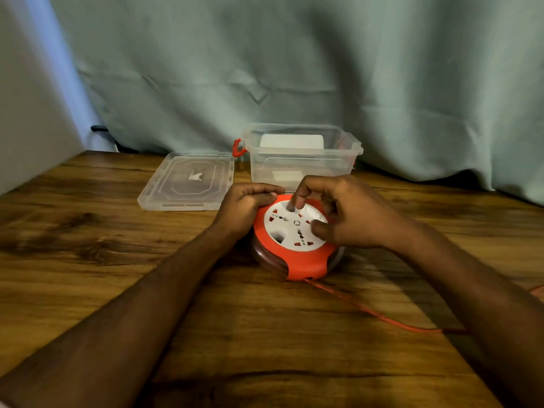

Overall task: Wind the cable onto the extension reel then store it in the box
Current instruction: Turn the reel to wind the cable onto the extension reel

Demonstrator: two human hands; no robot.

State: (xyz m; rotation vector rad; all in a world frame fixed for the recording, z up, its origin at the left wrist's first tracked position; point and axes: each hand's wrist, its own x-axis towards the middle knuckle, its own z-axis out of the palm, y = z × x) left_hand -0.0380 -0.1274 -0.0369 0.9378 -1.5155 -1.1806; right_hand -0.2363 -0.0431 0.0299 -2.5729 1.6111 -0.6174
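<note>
Wood-grain table (123, 290) fills the view, backed by a pale green curtain (294, 69). At the far side stands a clear plastic box (303, 160), open, with red latches; its lid (188, 184) lies flat just to its left. In front of the box, near the middle of the table, the reel (294, 240) lies flat: an orange housing with a white socket face turned up. The left hand (247, 204) curls over the reel's far left edge, gripping the rim to steady it. The right hand (347, 213) rests on the white face, a fingertip pressed into a hollow near the far edge and the thumb against the near right side, a narrow pinch, apparently to turn the face. An orange cable (374, 313) leaves the reel's near edge and trails right across the table, passing under the right forearm. The winding step looks under way, with cable yet to take in. Next calls for steady turning while the left hand holds the housing down, then lifting the reel into the box.
</note>
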